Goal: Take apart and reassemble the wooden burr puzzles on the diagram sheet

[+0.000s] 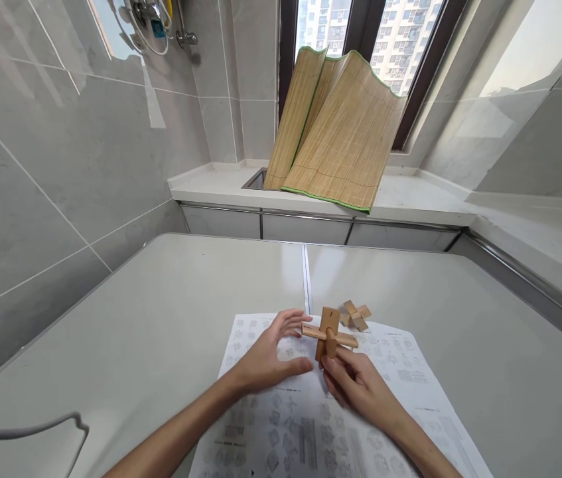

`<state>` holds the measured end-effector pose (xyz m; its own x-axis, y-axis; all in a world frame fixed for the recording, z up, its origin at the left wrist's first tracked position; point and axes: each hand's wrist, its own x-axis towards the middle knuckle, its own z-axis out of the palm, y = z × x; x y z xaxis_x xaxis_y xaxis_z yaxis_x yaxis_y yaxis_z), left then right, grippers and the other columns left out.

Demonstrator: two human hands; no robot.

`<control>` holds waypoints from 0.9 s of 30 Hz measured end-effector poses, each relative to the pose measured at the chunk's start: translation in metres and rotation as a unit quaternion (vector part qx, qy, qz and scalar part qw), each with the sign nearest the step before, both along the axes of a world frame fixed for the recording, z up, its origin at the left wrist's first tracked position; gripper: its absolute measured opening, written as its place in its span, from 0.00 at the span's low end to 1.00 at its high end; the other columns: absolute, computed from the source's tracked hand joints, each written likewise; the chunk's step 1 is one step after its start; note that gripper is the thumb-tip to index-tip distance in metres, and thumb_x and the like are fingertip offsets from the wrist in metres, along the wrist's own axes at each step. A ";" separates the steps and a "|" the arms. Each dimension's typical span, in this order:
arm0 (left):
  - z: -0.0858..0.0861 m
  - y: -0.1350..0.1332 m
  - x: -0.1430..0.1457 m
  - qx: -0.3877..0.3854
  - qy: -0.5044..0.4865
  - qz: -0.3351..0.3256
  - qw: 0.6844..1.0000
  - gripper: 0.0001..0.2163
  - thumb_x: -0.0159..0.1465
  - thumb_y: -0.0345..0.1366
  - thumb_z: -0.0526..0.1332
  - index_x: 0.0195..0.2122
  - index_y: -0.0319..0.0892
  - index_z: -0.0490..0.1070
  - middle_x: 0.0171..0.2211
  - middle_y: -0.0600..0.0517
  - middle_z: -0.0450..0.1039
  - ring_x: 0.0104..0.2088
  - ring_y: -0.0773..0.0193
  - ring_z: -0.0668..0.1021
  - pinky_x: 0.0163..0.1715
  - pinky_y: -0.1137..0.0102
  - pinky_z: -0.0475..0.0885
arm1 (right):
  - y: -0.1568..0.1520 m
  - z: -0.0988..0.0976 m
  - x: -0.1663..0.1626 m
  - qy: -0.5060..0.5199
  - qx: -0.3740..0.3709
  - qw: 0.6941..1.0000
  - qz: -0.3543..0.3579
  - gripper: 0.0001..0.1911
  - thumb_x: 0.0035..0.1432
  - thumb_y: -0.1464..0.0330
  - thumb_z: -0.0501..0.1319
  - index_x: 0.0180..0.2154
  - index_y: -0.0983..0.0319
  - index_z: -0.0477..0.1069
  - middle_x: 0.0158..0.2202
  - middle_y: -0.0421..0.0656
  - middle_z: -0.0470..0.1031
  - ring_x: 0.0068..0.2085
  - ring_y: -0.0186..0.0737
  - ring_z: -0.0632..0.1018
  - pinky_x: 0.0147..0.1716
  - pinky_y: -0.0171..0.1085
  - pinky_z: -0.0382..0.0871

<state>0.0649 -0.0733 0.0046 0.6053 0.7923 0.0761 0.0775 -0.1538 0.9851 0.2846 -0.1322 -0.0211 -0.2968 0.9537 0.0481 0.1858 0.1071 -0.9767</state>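
My right hand (pixel 360 388) pinches the cross-shaped wooden interlocking puzzle (pixel 329 334) above the printed diagram sheet (pixel 305 425); left hand (pixel 268 358) open, fingertips touching its left arm.

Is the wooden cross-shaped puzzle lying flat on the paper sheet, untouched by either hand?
No: the right hand holds the wooden puzzle upright above the printed sheet.

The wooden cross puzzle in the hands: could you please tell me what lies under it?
A printed sheet of diagrams lies on the table under the puzzle. The right hand and left hand cover part of its print.
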 end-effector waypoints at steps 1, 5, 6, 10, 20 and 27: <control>-0.001 -0.003 0.002 -0.025 -0.022 -0.012 0.999 0.39 0.58 0.47 0.74 0.67 0.49 0.57 0.68 0.40 0.61 0.68 0.48 0.65 0.67 0.53 0.59 | -0.001 0.000 -0.001 -0.016 0.013 1.000 0.005 0.26 0.73 0.51 0.52 0.26 0.59 0.66 0.17 0.35 0.66 0.19 0.33 0.64 0.23 0.35 0.57; 0.003 -0.014 0.009 -0.098 -0.073 -0.046 0.991 0.43 0.56 0.51 0.75 0.68 0.49 0.57 0.68 0.39 0.62 0.68 0.45 0.66 0.69 0.52 0.58 | -0.003 -0.002 -0.007 -0.068 0.067 0.995 0.018 0.24 0.72 0.54 0.54 0.25 0.59 0.65 0.21 0.37 0.66 0.23 0.35 0.63 0.25 0.35 0.53; 0.004 -0.016 0.011 -0.105 -0.078 -0.048 0.990 0.42 0.56 0.52 0.75 0.67 0.48 0.59 0.67 0.39 0.64 0.67 0.44 0.68 0.68 0.52 0.60 | -0.003 -0.002 -0.008 -0.074 0.077 0.994 0.019 0.24 0.72 0.54 0.55 0.25 0.59 0.65 0.20 0.37 0.65 0.23 0.35 0.62 0.25 0.36 0.52; 0.004 -0.017 0.014 -0.109 -0.086 -0.023 0.990 0.37 0.55 0.53 0.75 0.63 0.46 0.66 0.62 0.39 0.70 0.63 0.43 0.72 0.65 0.52 0.64 | -0.003 -0.003 -0.009 -0.081 0.065 0.994 0.009 0.24 0.69 0.53 0.58 0.25 0.59 0.64 0.20 0.36 0.61 0.23 0.34 0.61 0.24 0.35 0.51; -0.003 -0.014 0.012 -0.085 -0.045 0.020 0.995 0.41 0.50 0.37 0.79 0.64 0.49 0.64 0.62 0.42 0.70 0.59 0.46 0.75 0.58 0.57 0.71 | 0.002 0.002 0.000 0.158 -0.111 0.981 0.022 0.25 0.72 0.50 0.52 0.27 0.59 0.62 0.16 0.34 0.64 0.17 0.31 0.64 0.21 0.33 0.55; 0.004 -0.017 0.014 -0.062 -0.047 0.011 0.997 0.44 0.47 0.34 0.80 0.64 0.52 0.63 0.65 0.43 0.67 0.60 0.46 0.75 0.56 0.60 0.73 | 0.003 0.001 -0.001 0.282 -0.224 0.932 0.030 0.24 0.65 0.50 0.63 0.27 0.60 0.63 0.18 0.32 0.62 0.13 0.25 0.59 0.13 0.29 0.47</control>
<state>0.0788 -0.0904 0.0086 0.5832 0.8117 0.0325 -0.0138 -0.0302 0.9994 0.2834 -0.1288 -0.0199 -0.3978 0.8983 -0.1865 -0.3647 -0.3413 -0.8663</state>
